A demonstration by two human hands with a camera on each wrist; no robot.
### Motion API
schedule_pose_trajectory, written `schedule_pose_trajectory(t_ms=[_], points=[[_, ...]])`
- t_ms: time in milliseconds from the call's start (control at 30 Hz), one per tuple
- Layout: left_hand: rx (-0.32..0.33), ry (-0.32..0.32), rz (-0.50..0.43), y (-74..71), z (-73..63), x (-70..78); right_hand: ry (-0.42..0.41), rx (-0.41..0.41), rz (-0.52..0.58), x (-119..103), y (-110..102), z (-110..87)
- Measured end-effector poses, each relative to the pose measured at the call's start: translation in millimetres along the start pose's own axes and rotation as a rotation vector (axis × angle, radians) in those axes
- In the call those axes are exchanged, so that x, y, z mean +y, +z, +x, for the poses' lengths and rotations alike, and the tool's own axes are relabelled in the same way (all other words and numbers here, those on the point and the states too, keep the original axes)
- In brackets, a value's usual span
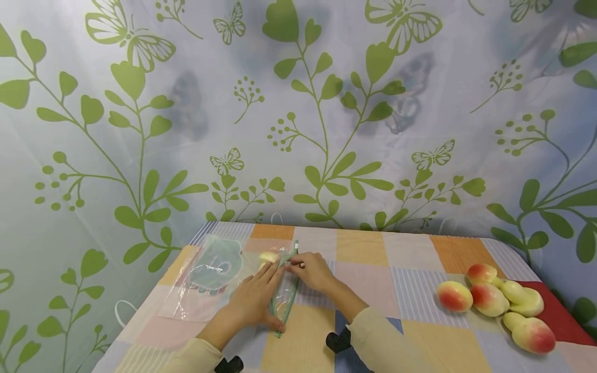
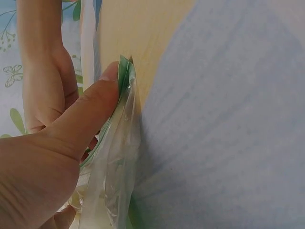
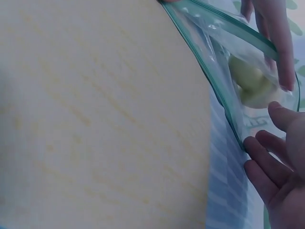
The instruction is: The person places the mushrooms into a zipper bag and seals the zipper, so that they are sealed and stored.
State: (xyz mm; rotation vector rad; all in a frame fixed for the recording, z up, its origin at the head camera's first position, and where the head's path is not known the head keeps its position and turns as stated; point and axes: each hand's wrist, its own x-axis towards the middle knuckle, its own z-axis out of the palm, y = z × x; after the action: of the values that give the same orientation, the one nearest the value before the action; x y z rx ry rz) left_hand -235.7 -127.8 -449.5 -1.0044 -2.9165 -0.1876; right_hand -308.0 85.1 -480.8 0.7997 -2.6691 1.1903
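Observation:
A clear zip bag (image 1: 282, 303) with green zip edges and a large teal cartoon print (image 1: 216, 264) lies on the table, its mouth spread apart. Through the plastic shows a pale yellow-green fruit (image 3: 252, 83). My left hand (image 1: 254, 292) spans the mouth: the straight fingers lie over one lip, and the thumb (image 2: 90, 107) presses the near corner of the zip. At the far part of the mouth, my right hand (image 1: 314, 269) grips the other green edge, its fingers (image 3: 264, 157) bent at the strip and the thumb inside the opening.
Several yellow fruits with red blush (image 1: 454, 296) sit grouped at the table's right side, some of them pear-shaped (image 1: 531, 331). A patchwork cloth (image 1: 364, 290) covers the table. Behind it hangs a curtain (image 1: 298, 129) printed with green leaves and butterflies.

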Motion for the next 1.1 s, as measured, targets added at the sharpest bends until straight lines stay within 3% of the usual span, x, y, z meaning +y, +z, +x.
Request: schedule_pose_trajectory(t_ms=[400, 1100], points=[[0.009, -0.011, -0.003, 5.1, -1.4, -3.8, 0.043, -0.07, 0.04, 0.1, -21.5, -7.5], [0.023, -0.008, -0.013, 3.3, -1.6, -1.6, 0.045, -0.063, 0.032, 9.8, -84.7, -39.6]])
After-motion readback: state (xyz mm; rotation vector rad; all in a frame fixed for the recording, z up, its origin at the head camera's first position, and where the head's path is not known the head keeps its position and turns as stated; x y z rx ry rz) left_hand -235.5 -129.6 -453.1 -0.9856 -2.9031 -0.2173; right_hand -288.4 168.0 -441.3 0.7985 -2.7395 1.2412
